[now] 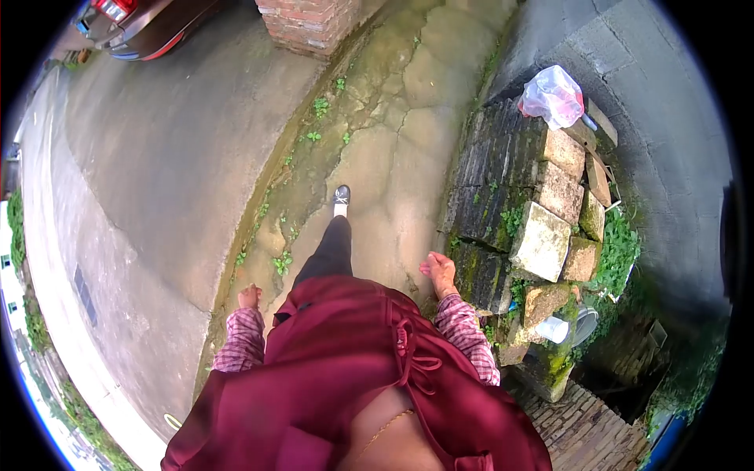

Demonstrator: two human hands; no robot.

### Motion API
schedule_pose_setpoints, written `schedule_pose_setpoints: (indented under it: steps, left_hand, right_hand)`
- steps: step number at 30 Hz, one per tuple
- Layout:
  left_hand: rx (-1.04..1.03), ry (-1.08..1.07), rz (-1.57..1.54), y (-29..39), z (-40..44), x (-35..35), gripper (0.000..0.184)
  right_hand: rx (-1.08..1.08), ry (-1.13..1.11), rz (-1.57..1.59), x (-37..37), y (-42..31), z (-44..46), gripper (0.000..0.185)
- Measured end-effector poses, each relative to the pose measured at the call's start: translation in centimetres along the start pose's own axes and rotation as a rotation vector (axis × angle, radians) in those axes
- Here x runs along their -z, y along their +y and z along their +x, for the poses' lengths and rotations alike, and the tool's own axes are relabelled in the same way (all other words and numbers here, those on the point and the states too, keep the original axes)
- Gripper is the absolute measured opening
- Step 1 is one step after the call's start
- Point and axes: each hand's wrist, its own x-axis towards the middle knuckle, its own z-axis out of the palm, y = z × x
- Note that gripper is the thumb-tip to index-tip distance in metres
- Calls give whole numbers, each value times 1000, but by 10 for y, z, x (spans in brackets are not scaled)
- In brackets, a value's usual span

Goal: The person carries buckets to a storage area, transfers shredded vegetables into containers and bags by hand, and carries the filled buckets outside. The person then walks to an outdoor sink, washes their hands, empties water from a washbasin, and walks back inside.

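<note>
My left hand (250, 297) hangs beside my body on the left, its fingers curled in with nothing seen in them. On the other side, my right hand (438, 271) is loosely closed too, and nothing shows in it. Both wrists come out of red-and-white checked sleeves (465, 331). Between them lies the dark red top (338, 345) I wear, with a tied bow. One leg in dark trousers (330, 247) is forward, its dark shoe (342, 194) on the cracked concrete path (377, 169). The right hand is nearest to a stack of mossy slabs (487, 180), apart from it.
Stone blocks (542, 241) top the stack on the right, with a plastic bag (553, 96) at its far end and a white container (552, 330) nearer. A brick pillar (302, 23) and a parked car (149, 27) stand ahead left. Weeds (282, 263) line the path's left edge.
</note>
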Motion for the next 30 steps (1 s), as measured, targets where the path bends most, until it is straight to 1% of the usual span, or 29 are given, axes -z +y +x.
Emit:
schedule_pose_setpoints:
  steps: [1,2,3,4,5,6,7,8,9,10,12,13,14,15,16,17,18,20,22,24,26,27,28,29,30]
  left_hand:
    - [-14,0,25,30,18,5,38]
    - [-30,0,45,63,35,8,36]
    - [-39,-1,67,90,46,13,35]
    - [-60,-1,87,121,60,18,33]
    - [-210,1,144,132,96,18,33]
    - [-361,12,201,143,130,17,33]
    - [-224,-20,144,195,120,28,33]
    - [-80,-48,83,236,124,31,33]
    - [-78,-39,78,264,139,30,32]
    - [-89,-45,156,287,166,24,32]
    - [-122,-55,240,346,208,2,32]
    - [-133,-60,254,382,217,-15,32]
    - [-222,-112,225,416,227,-34,29]
    - [-323,-86,155,452,224,-59,30]
    - [-372,-174,51,495,211,-77,30]
    - [-402,-270,-12,545,181,-90,28]
    - [-454,-358,-185,568,185,-118,23]
    - [-513,-440,-239,627,158,-154,24]
    - [-535,-544,-175,659,158,-183,23]
    - [-548,-632,-151,680,173,-203,21]
    - [-546,-697,-177,681,200,-206,19]
    - [-430,-598,-156,687,200,-196,18]
    - [-318,-500,-137,687,198,-183,17]
    - [-242,-478,-107,693,199,-168,17]
    - [-110,-369,28,701,202,-159,18]
  right_hand:
    - [2,22,-2,-4,-15,9,32]
    - [-65,76,84,-4,-26,15,33]
    - [-102,145,137,-1,-36,17,26]
    - [-131,168,201,9,-27,27,24]
    - [-188,243,246,13,-36,28,22]
    - [-223,260,273,21,-36,30,21]
    - [-258,295,285,25,-43,28,23]
    - [-217,318,364,29,-41,26,23]
    - [-210,358,396,26,-43,21,20]
    - [-201,398,429,22,-51,19,18]
    - [-398,392,216,7,-91,14,16]
    - [-290,339,-168,2,-92,15,17]
    - [-185,339,-561,-4,-93,15,19]
    - [-159,325,-757,-7,-91,21,19]
    - [-151,317,-819,-6,-85,34,20]
    - [-169,308,-828,-4,-79,52,20]
    - [-199,306,-796,-2,-76,69,21]
    - [-249,310,-732,7,-74,108,23]
    - [-275,312,-694,15,-76,154,24]
    - [-304,326,-665,25,-83,201,26]
    - [-274,345,-572,44,-99,259,28]
    - [-221,336,-457,54,-111,284,29]
    - [-54,291,-183,64,-145,304,26]
    - [93,207,101,73,-181,324,24]
    - [8,240,117,68,-243,332,23]
